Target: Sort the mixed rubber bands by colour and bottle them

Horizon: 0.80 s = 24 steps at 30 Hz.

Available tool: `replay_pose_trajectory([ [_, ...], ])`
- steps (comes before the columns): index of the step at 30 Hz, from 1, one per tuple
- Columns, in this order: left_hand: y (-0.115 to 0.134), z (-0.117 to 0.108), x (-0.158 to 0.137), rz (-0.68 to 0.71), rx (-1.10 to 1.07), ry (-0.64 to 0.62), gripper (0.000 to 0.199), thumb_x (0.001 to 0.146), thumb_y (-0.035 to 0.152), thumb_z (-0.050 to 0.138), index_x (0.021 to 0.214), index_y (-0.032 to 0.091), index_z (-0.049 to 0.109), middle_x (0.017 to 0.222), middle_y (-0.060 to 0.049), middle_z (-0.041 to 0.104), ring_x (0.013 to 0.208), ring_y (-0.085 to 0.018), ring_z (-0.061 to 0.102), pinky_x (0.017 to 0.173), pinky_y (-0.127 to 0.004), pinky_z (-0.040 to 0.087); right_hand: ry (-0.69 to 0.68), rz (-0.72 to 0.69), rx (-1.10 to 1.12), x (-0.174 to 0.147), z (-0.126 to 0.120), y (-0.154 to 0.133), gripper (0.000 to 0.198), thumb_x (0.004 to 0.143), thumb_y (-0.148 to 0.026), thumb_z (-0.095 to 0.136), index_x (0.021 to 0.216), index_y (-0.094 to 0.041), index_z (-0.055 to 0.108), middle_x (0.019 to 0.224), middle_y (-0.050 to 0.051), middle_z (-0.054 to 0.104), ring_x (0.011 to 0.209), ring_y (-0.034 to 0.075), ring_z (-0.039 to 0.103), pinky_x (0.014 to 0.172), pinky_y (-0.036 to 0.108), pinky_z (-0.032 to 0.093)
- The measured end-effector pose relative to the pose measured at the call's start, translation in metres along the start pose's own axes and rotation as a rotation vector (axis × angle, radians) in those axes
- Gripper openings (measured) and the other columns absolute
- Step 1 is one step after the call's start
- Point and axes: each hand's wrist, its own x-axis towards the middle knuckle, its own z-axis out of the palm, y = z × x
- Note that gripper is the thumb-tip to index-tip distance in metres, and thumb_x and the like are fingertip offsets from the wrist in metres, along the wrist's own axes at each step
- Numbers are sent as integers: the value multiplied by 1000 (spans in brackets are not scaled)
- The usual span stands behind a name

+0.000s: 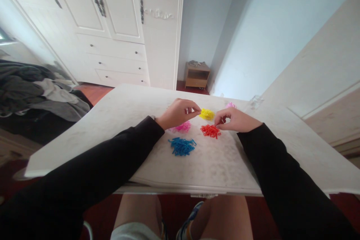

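Small loops that look like rubber bands lie in separate colour piles on the white table. My left hand (182,112) is closed in a pinch at the left edge of the yellow pile (207,114); what its fingertips hold is too small to make out. Partly under that hand lies a pink pile (182,127). My right hand (236,119) pinches at the upper right edge of the red pile (210,131), its fingertips touching or just above it. Nearer to me is the blue pile (182,146), apart from both hands.
The white table (219,168) has smudges on its top. Beyond my right hand are a pink item (231,105) and a clear, crumpled-looking item (256,101). A white wardrobe (118,52), a small wooden cabinet (197,77) and a heap of clothes (36,90) stand around the table.
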Motion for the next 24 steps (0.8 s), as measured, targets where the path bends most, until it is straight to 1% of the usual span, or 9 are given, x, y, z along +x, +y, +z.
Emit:
replay_pose_trajectory([
  [2, 0, -1, 0, 19, -13, -11, 10, 89, 23, 73, 87, 17, 81, 76, -3, 76, 60, -9, 61, 60, -20, 50, -6, 3, 14, 0, 1, -1, 8, 74, -25, 74, 72, -18, 76, 69, 2, 71, 62, 15, 60, 60, 27, 49],
  [4, 0, -1, 0, 41, -33, -19, 11, 90, 23, 74, 87, 17, 82, 80, -4, 76, 61, -9, 61, 60, -20, 49, 17, 7, 3, 0, 1, -2, 9, 74, -26, 75, 74, -18, 77, 67, 2, 70, 61, 14, 59, 59, 27, 47],
  [6, 0, -2, 0, 53, -52, -25, 10, 89, 23, 75, 87, 17, 82, 82, -4, 75, 62, -9, 61, 60, -20, 49, 92, 1, -27, 0, 3, -4, 10, 75, -27, 74, 75, -18, 77, 64, 1, 68, 58, 13, 57, 56, 26, 44],
  [9, -2, -1, 0, 38, -55, -37, 6, 88, 22, 77, 88, 17, 82, 81, -4, 75, 62, -8, 61, 60, -19, 49, 255, -36, -55, 3, 7, -7, 13, 78, -30, 74, 76, -18, 76, 61, 0, 65, 57, 12, 54, 56, 26, 41],
  [12, -4, 1, 0, 22, -44, -45, 8, 87, 24, 79, 91, 18, 81, 78, -3, 75, 61, -9, 61, 59, -19, 49, 354, -66, -33, 7, 14, -8, 16, 80, -34, 75, 79, -18, 76, 70, 2, 71, 62, 13, 58, 60, 27, 45],
  [15, -4, 2, 0, 17, -29, -35, 14, 87, 30, 79, 93, 18, 81, 75, -2, 74, 60, -9, 61, 58, -20, 48, 384, -81, -3, 11, 20, -8, 21, 81, -38, 77, 83, -17, 77, 81, 5, 76, 68, 15, 63, 64, 29, 49],
  [17, -3, 2, 0, 19, -23, -32, 18, 88, 35, 79, 93, 17, 81, 73, -2, 74, 60, -9, 60, 57, -20, 47, 387, -93, 4, 12, 23, -8, 23, 82, -40, 78, 85, -18, 78, 84, 6, 78, 69, 15, 63, 65, 30, 50],
  [20, 0, 1, -1, 25, -23, -42, 20, 89, 37, 78, 93, 18, 81, 71, -2, 73, 58, -9, 59, 57, -20, 47, 391, -112, 11, 13, 27, -11, 24, 84, -41, 78, 87, -18, 79, 81, 5, 77, 68, 15, 64, 65, 30, 50],
  [24, 4, 0, -1, 20, -34, -72, 15, 88, 32, 79, 92, 18, 81, 69, -1, 73, 58, -9, 59, 58, -20, 47, 387, -157, 39, 15, 32, -16, 21, 84, -39, 77, 89, -18, 79, 77, 3, 75, 67, 15, 63, 63, 29, 48],
])
